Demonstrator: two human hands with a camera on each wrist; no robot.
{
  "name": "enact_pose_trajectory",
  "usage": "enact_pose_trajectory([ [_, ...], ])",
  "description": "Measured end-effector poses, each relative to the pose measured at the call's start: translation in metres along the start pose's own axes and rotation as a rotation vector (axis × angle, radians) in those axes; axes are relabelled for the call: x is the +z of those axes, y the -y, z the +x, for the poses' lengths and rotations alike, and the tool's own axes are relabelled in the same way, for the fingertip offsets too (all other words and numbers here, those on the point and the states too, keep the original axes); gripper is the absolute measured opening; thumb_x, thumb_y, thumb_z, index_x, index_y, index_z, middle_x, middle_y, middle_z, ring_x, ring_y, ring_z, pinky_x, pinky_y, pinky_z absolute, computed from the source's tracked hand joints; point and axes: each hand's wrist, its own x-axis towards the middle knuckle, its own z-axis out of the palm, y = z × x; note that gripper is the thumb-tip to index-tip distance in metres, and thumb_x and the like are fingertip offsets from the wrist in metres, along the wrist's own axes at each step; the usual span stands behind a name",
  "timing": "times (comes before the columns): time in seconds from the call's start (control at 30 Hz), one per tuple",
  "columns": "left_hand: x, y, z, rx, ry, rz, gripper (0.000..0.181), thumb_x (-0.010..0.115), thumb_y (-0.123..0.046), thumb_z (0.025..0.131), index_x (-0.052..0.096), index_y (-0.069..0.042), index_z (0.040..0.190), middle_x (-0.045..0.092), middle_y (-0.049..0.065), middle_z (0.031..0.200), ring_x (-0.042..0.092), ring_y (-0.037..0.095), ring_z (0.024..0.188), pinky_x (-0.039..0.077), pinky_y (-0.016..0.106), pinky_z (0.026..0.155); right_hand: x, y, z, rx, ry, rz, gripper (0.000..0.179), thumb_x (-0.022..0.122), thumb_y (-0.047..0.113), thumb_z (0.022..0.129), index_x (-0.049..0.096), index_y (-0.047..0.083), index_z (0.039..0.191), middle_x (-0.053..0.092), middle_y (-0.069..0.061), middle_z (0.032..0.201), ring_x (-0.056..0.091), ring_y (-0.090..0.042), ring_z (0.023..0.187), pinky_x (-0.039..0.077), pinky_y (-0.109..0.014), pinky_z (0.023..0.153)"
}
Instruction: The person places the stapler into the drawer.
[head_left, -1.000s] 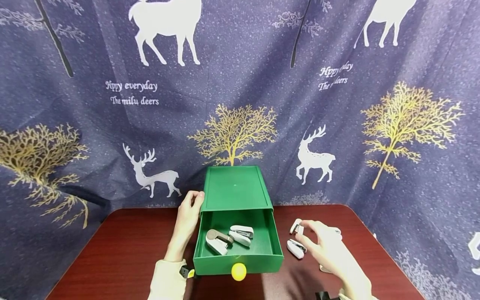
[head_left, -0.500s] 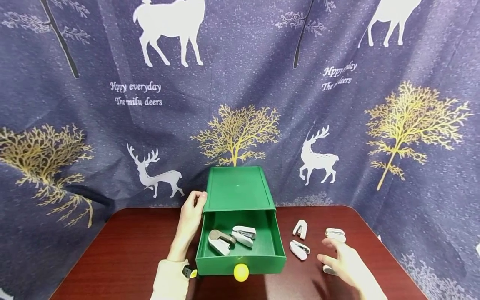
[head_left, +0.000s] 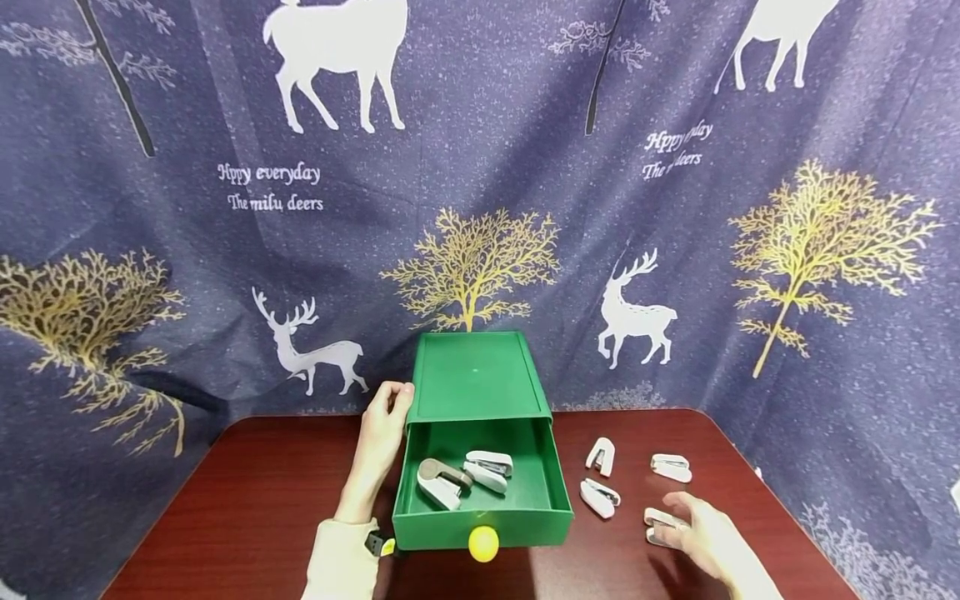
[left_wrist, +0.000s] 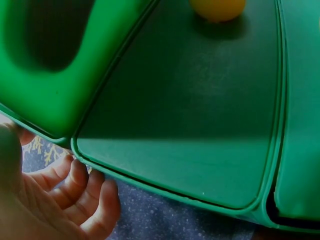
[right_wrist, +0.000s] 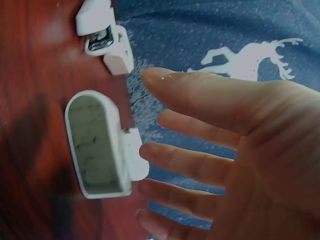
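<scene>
My left hand rests against the left side of a green drawer box. In the left wrist view its fingers are loosely bent, with tips at the box's edge. The box's drawer stands pulled out and holds a white-and-brown stapler and a white stapler. My right hand hovers beside a white stapler on the table, fingers spread. In the right wrist view a gap shows between the fingers and that stapler.
Three more white staplers lie on the red-brown table: one and another right of the drawer, the third farther right. A yellow knob sticks out from the drawer front. A deer-print curtain hangs behind.
My right hand has moved away from the staplers next to the drawer, going right and toward me, to the front right stapler. The left hand stays at the box.
</scene>
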Motion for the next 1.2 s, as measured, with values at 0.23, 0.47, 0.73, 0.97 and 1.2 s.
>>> enact_pose_trajectory([
  [0.23,0.001,-0.001,-0.001,-0.011,0.007,-0.010,0.032,0.052,-0.038,0.102,0.061,-0.008,0.105,0.058,0.008,0.085,0.053,0.022,0.076,0.042,0.031,0.071,0.010,-0.018,0.004,-0.001,0.008,-0.053,0.051,0.085,0.021,0.070,0.064,-0.001,0.110,0.066,-0.011,0.093,0.059,-0.024,0.080,0.046,-0.043,0.075],
  [0.47,0.000,0.000,0.000,-0.019,0.011,-0.012,0.032,0.052,-0.037,0.102,0.061,-0.007,0.106,0.059,0.008,0.088,0.053,0.022,0.079,0.042,0.030,0.073,0.019,-0.023,0.005,0.019,-0.010,-0.039,0.047,0.084,0.009,0.065,0.063,0.001,0.106,0.063,-0.007,0.084,0.054,-0.019,0.072,0.044,-0.039,0.068],
  [0.73,0.000,0.000,-0.001,-0.016,0.011,-0.037,0.030,0.053,-0.036,0.101,0.061,-0.007,0.104,0.057,0.008,0.086,0.053,0.021,0.072,0.043,0.029,0.065,0.019,-0.028,0.006,0.029,-0.033,-0.061,0.045,0.085,0.012,0.065,0.065,0.003,0.104,0.064,-0.007,0.083,0.054,-0.020,0.071,0.044,-0.039,0.067],
  [0.97,-0.002,0.001,-0.002,-0.025,0.009,-0.053,0.028,0.054,-0.034,0.102,0.061,-0.007,0.103,0.057,0.008,0.086,0.052,0.019,0.067,0.044,0.028,0.061,0.021,-0.032,0.006,0.006,-0.034,-0.062,0.036,0.085,0.011,0.064,0.066,0.008,0.095,0.061,-0.001,0.076,0.053,-0.017,0.067,0.043,-0.036,0.064],
  [1.2,0.000,0.000,-0.001,-0.020,0.016,-0.043,0.030,0.053,-0.036,0.102,0.061,-0.007,0.104,0.057,0.008,0.085,0.052,0.020,0.064,0.044,0.028,0.059,0.016,-0.027,0.004,-0.006,-0.056,-0.078,0.033,0.086,0.017,0.065,0.067,0.013,0.091,0.061,0.001,0.076,0.052,-0.015,0.067,0.043,-0.035,0.064],
])
